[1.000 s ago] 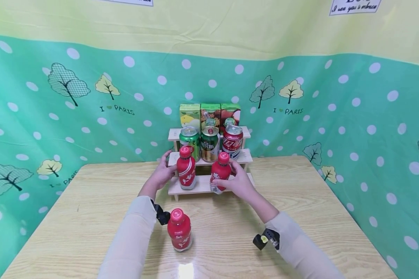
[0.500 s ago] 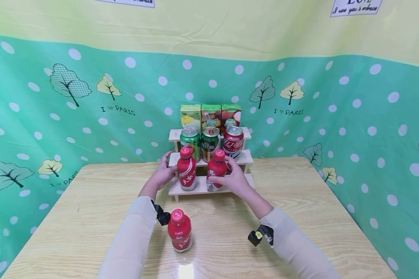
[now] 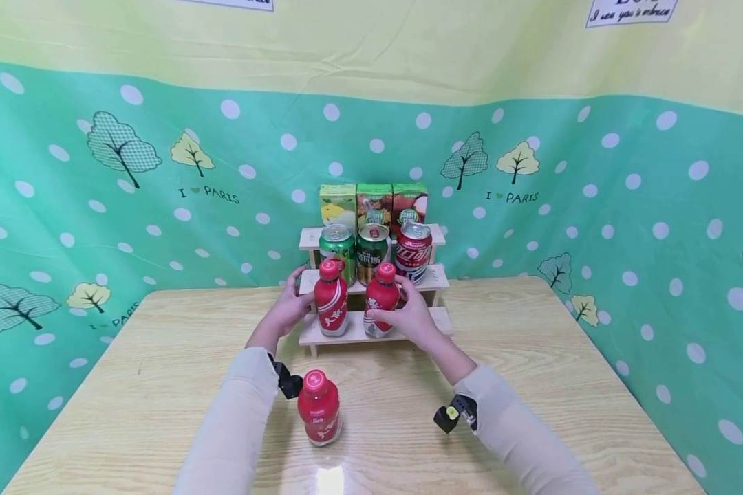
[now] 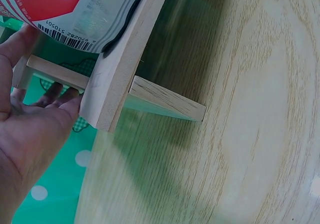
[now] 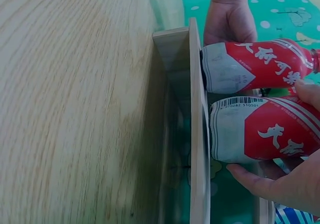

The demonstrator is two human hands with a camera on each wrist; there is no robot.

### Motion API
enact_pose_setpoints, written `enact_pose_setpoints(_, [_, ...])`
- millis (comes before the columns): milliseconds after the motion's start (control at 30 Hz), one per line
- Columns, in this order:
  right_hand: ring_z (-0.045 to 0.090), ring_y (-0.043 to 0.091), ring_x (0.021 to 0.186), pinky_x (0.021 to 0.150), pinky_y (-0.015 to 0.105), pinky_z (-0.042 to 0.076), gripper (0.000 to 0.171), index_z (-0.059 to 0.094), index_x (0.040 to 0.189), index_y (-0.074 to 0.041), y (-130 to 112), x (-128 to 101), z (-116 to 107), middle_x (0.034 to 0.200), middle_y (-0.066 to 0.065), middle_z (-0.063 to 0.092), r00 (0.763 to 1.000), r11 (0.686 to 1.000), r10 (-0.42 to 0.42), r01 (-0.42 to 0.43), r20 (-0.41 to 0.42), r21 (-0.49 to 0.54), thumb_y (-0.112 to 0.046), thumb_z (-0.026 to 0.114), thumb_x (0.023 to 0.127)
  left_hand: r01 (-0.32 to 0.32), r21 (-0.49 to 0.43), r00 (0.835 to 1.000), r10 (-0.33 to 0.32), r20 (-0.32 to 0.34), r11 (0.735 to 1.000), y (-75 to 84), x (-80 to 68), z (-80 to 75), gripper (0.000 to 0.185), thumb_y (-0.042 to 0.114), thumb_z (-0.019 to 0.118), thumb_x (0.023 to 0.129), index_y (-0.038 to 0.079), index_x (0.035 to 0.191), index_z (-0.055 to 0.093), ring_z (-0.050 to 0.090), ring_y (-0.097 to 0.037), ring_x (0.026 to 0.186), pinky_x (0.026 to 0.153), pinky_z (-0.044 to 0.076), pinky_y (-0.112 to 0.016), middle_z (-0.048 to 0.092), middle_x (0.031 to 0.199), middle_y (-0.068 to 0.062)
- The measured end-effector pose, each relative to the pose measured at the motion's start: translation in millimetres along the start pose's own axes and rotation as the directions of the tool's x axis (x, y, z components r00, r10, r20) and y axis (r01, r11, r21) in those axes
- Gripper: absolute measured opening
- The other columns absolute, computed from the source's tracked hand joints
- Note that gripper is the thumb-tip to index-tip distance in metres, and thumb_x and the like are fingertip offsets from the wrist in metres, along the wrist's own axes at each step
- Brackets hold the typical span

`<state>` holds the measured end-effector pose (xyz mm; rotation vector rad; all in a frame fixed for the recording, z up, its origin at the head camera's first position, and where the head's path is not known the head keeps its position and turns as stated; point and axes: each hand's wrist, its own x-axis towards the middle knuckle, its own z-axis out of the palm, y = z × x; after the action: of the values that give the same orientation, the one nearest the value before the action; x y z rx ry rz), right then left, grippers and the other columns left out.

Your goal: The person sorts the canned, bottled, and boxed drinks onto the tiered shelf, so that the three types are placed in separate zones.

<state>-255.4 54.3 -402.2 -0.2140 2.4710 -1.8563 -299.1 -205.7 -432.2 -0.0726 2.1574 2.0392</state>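
A three-step wooden rack stands at the table's far middle. Two red bottles are on its lowest step. My right hand grips the right bottle, fingers curled round its body; the right wrist view shows this bottle standing on the step board, right next to the left bottle. My left hand rests with fairly straight fingers against the rack's left end, beside the left bottle. In the left wrist view, its palm lies against the board edge. A third red bottle stands on the table between my forearms.
Three cans fill the middle step and three juice cartons the top one. The wooden table is backed by a green dotted cloth wall close behind the rack.
My right hand has carried its bottle left and a little back, onto the lowest step next to the left bottle. The left hand and the bottle on the table have not moved.
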Motion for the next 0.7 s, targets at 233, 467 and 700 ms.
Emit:
enact_pose_setpoints(233, [0.049,0.026,0.126,0.102,0.043,0.043,0.084,0.035,0.139,-0.022,1.9,2.9,4.7,0.135,0.009,0.051,1.000,0.999,-0.003,0.004,-0.009,0.047,-0.021,0.083,0.070,-0.004,0.009,1.000,0.004,-0.004,1.000,0.0,-0.7,1.4,0.079,0.006,0.048,0.094,0.031,0.149,-0.002,0.034,-0.037,0.134,0.111,0.032,-0.046,0.017,0.152,-0.023])
enact_pose_setpoints(467, [0.048,0.024,0.126,0.103,0.043,0.043,0.083,0.033,0.139,-0.026,-1.3,3.5,8.7,0.135,0.006,0.051,0.999,0.996,-0.034,0.036,-0.018,0.077,-0.017,0.081,0.072,-0.007,0.012,1.000,0.007,-0.002,1.000,0.6,-0.7,0.6,0.080,0.007,0.049,0.094,0.031,0.149,-0.003,0.031,-0.037,0.136,0.112,0.029,-0.047,0.012,0.153,-0.024])
enact_pose_setpoints(700, [0.050,0.024,0.122,0.101,0.042,0.045,0.083,0.032,0.139,-0.028,-1.3,5.2,11.2,0.132,0.007,0.050,0.998,0.996,-0.050,0.053,-0.033,0.077,-0.017,0.081,0.072,0.001,0.018,1.000,-0.001,0.000,1.000,0.8,0.3,0.6,0.080,0.007,0.049,0.094,0.032,0.149,-0.004,0.029,-0.037,0.137,0.112,0.030,-0.045,0.009,0.154,-0.023])
